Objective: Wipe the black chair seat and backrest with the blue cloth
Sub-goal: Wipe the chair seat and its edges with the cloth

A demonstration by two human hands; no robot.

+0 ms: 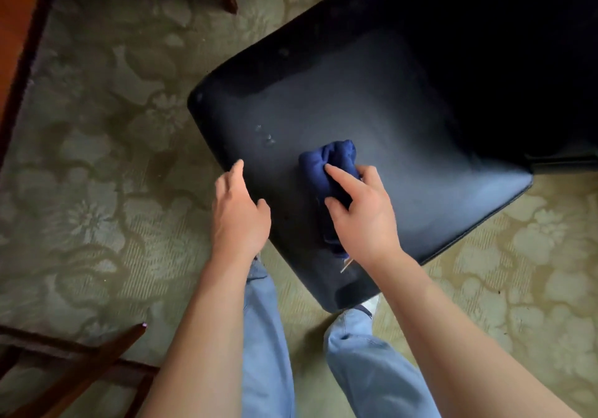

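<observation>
Chair seat (372, 120): right hand (362, 214) clenched on bunched blue cloth (330, 172); left hand (238, 210) released, steadying near edge. Droplets (265, 136) beyond grip: advise overlapping strokes, firm pressure.

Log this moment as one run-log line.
right hand: grips bunched blue cloth on black chair seat | left hand: open at seat's edge | droplets: unwiped

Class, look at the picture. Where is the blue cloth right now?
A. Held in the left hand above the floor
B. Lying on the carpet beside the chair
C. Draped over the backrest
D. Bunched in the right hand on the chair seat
D: the right hand grips the bunched blue cloth against the black chair seat.
</observation>
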